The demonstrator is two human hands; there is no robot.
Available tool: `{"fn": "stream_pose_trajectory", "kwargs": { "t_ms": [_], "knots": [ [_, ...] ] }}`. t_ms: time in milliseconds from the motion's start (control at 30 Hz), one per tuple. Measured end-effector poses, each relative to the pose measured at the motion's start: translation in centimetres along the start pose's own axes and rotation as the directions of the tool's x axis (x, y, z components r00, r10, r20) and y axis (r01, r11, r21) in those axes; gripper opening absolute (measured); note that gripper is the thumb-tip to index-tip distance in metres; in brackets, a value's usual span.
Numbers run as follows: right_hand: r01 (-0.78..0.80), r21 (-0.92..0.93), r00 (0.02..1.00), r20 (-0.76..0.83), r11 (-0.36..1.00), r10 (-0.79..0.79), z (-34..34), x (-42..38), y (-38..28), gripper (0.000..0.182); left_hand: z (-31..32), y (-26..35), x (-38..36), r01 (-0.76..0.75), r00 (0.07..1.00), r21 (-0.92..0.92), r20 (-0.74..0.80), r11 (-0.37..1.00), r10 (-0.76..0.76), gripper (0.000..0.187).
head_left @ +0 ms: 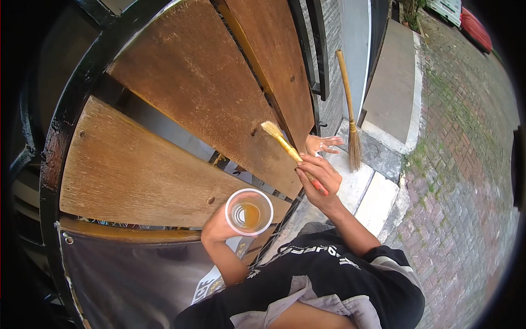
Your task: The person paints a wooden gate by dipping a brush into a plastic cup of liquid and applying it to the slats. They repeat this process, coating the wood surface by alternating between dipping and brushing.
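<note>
My left hand (215,228) grips a clear plastic cup (249,211) with a little amber liquid at its bottom, held close to the lower wooden slat (137,170). My right hand (319,178) holds a paintbrush (287,147) with a yellow handle and a red end. Its pale bristles touch the edge of the middle slat (208,82). The slats are brown, worn and streaked, and they are bolted to a black metal gate frame (66,120).
A straw broom (350,109) leans against the grey wall beyond the gate. Pale concrete steps (378,197) and mossy brick paving (466,181) lie to the right. A grey sheet (126,274) covers the gate's lower part. Parked vehicles (466,19) show at the top right.
</note>
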State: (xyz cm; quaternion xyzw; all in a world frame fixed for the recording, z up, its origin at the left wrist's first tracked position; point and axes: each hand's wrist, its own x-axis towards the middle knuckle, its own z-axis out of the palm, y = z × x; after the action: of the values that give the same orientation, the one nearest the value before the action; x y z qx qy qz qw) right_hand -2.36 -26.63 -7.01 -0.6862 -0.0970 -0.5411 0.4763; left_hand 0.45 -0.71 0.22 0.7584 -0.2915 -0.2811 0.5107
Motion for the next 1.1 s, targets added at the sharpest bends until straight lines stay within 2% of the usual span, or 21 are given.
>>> {"fn": "stream_pose_trajectory", "kwargs": {
  "t_ms": [33, 100, 133, 300, 367, 500, 633, 700, 833, 900, 933, 1000, 1033, 1100],
  "knots": [
    [0.001, 0.002, 1.000, 0.001, 1.000, -0.001, 0.2, 0.0, 0.1, 0.020, -0.1, -0.1, 0.0, -0.004, 1.000, 0.011, 0.001, 1.000, 0.004, 0.097],
    [-0.103, 0.016, 0.994, 0.034, 0.995, 0.103, 0.8, -0.5, 0.5, 0.019, -0.1, 0.1, -0.1, -0.013, 1.000, 0.030, -0.001, 0.999, 0.013, 0.097],
    [-0.176, 0.046, 0.978, 0.119, 0.983, 0.170, 1.3, -1.1, 1.1, 0.017, -0.1, 0.2, -0.1, -0.024, 1.000, 0.048, 0.001, 0.999, 0.024, 0.097],
    [-0.169, 0.048, 0.966, 0.205, 0.984, 0.156, 1.2, -6.6, 4.5, 0.014, 0.1, 0.3, 0.0, -0.008, 1.000, -0.002, -0.014, 1.000, 0.008, 0.097],
    [-0.277, 0.020, 0.912, 0.320, 0.961, 0.256, 0.8, -8.2, 5.0, 0.010, 0.2, 0.4, 0.0, -0.011, 1.000, -0.004, -0.017, 1.000, 0.011, 0.096],
    [-0.308, 0.009, 0.896, 0.339, 0.951, 0.287, 0.5, -7.2, 4.2, 0.011, 0.2, 0.4, -0.2, -0.020, 1.000, 0.002, -0.015, 1.000, 0.020, 0.094],
    [-0.230, 0.106, 0.948, 0.249, 0.967, 0.198, 0.1, -1.8, 0.0, 0.013, 0.1, 0.3, -0.1, -0.027, 0.999, 0.009, -0.016, 1.000, 0.028, 0.092],
    [-0.103, 0.132, 0.986, 0.144, 0.986, 0.084, -0.1, 0.0, -1.1, 0.016, 0.1, 0.2, 0.0, -0.024, 0.999, -0.004, -0.024, 1.000, 0.024, 0.092],
    [-0.083, 0.128, 0.994, 0.085, 0.988, 0.072, 0.7, -0.6, -0.4, 0.017, 0.3, 0.3, -0.1, -0.017, 0.998, -0.027, -0.057, 0.999, 0.015, 0.091],
    [-0.187, 0.150, 0.970, 0.184, 0.971, 0.158, 1.6, -3.5, 2.5, 0.015, 0.3, 0.6, -0.1, -0.010, 0.998, -0.014, -0.059, 1.000, 0.009, 0.091],
    [-0.186, 0.152, 0.970, 0.187, 0.971, 0.156, 1.5, -5.0, 3.4, 0.015, 0.3, 0.6, -0.2, -0.004, 0.998, -0.002, -0.056, 1.000, 0.004, 0.091],
    [-0.350, 0.091, 0.905, 0.287, 0.932, 0.312, 0.7, -6.8, 4.5, 0.012, 0.4, 0.6, -0.2, -0.004, 0.998, -0.001, -0.061, 1.000, 0.004, 0.090],
    [-0.347, 0.097, 0.908, 0.284, 0.933, 0.308, 0.2, -7.0, 4.8, 0.012, 0.4, 0.6, -0.3, -0.001, 0.998, 0.004, -0.058, 1.000, 0.001, 0.090],
    [-0.459, -0.125, 0.780, 0.418, 0.880, 0.466, -0.8, -6.9, 5.2, 0.009, 0.3, 0.7, -0.1, 0.000, 0.999, 0.014, -0.046, 1.000, 0.000, 0.090]
  ]
}}
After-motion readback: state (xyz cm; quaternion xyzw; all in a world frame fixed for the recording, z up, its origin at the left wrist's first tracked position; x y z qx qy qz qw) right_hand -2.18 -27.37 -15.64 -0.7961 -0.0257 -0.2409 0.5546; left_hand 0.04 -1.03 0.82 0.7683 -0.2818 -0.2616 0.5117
